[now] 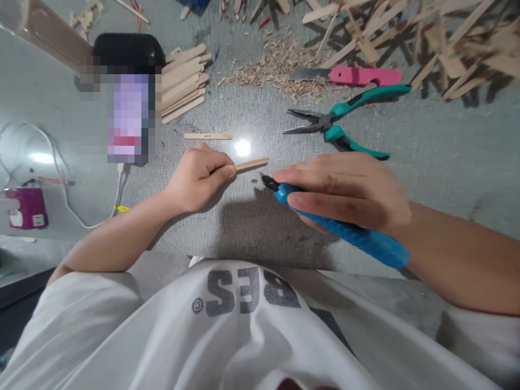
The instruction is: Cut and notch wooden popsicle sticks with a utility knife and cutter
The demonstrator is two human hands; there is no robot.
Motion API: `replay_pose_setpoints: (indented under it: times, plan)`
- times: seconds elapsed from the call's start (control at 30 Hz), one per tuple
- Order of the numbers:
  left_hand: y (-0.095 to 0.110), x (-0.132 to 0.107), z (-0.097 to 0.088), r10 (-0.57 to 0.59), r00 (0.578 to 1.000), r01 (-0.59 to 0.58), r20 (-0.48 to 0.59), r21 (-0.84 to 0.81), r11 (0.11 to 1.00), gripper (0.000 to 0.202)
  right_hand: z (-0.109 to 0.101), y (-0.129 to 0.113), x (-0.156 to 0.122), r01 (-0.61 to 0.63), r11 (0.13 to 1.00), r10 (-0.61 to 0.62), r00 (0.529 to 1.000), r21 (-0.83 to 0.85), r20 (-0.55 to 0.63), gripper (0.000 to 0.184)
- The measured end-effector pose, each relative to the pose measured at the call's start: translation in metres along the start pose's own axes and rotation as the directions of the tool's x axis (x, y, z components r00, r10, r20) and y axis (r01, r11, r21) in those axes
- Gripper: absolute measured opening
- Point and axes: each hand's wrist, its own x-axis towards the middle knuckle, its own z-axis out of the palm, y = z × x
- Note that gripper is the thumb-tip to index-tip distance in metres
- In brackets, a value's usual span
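Observation:
My left hand (201, 179) is closed around a thin wooden stick (254, 163) whose free end points right over the grey table (447, 157). My right hand (345, 189) grips blue-handled cutters (345, 230), their dark tip close to the stick's end. A tiny wood chip (253, 181) lies just under that tip.
Teal long-nose pliers (345, 116) and a pink utility knife (353, 75) lie behind my right hand, beside wood shavings (280, 65). A stack of sticks (182, 81) and one loose stick (208, 136) sit behind my left hand. A phone (130, 103) leans left; scattered sticks (426, 32) cover the back right.

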Motion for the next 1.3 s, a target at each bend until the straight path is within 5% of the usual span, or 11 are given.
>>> replay_pose_setpoints:
  times: [0.1,0.17,0.3,0.4,0.53,0.77,0.9,1.07,1.2,1.3]
  plan:
    - [-0.002,0.000,0.003,-0.033,0.998,0.029,-0.046,-0.084,0.996,0.034,0.011,0.001,0.001,0.132,0.984,-0.151,0.973,-0.119,-0.175,0.028]
    - [-0.002,0.000,0.005,-0.052,0.996,0.040,-0.074,-0.156,0.987,0.035,0.022,0.004,0.002,0.039,0.997,-0.062,0.935,-0.073,-0.349,0.038]
    - [-0.001,-0.003,0.012,-0.080,0.994,0.061,-0.071,-0.234,0.970,0.035,0.038,0.005,0.004,-0.135,0.988,0.151,0.871,0.068,-0.467,0.046]
    - [0.002,-0.005,0.013,-0.052,0.998,0.042,-0.041,-0.222,0.974,0.037,0.044,0.000,0.006,-0.226,0.939,0.321,0.843,0.259,-0.431,0.040]
    - [0.008,-0.006,0.013,0.058,0.998,-0.058,0.021,0.001,0.998,0.030,0.047,-0.005,0.009,-0.199,0.897,0.368,0.832,0.395,-0.415,0.041]
    - [0.010,-0.010,0.021,0.014,0.999,-0.015,0.038,0.024,1.000,0.021,0.037,-0.003,0.010,-0.061,0.971,0.115,0.966,0.230,-0.230,0.042]
    - [0.007,-0.009,0.025,-0.003,1.000,0.003,0.013,0.021,1.000,0.016,0.039,-0.004,0.009,-0.011,0.972,0.045,0.989,0.235,-0.138,0.044]
    - [0.008,-0.009,0.027,0.034,0.998,-0.031,-0.054,0.059,0.998,0.025,0.039,-0.008,0.005,-0.119,0.972,0.133,0.989,0.203,-0.058,0.046]
    - [0.006,-0.007,0.022,0.117,0.992,-0.119,-0.042,-0.043,0.992,0.019,0.035,-0.010,0.005,-0.190,0.940,0.232,0.965,0.283,-0.123,0.038]
    - [0.001,-0.005,0.017,0.194,0.980,-0.192,-0.033,0.061,0.980,0.024,0.032,-0.011,0.007,-0.219,0.922,0.254,0.965,0.318,-0.072,0.035]
